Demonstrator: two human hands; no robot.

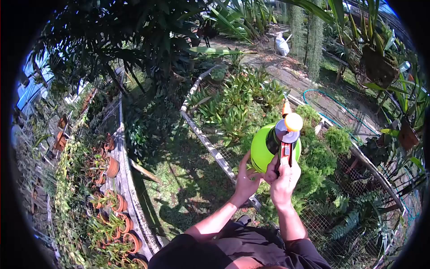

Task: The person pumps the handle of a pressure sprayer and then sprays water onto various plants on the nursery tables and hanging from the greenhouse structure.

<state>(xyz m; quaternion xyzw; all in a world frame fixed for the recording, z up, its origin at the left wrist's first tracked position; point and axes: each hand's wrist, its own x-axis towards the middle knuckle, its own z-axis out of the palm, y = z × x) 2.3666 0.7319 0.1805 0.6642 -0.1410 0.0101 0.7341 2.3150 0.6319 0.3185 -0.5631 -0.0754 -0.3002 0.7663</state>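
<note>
A bright green pump sprayer [261,150] with a black collar, an orange-white round knob on top and an orange nozzle hangs in front of my body. My right hand [283,181] is wrapped round its handle, below the red and silver trigger part. My left hand [247,181] touches the lower left side of the green tank, fingers partly spread and the thumb toward my right hand. The nozzle points away from me, over leafy plants [244,98] in a bed.
Potted plants [113,167] line a ledge at the left. A pale edging [208,145] with wire mesh borders the bed. A teal hose [333,104] lies by the path, near a white watering can [282,45]. Hanging plants are at the upper right.
</note>
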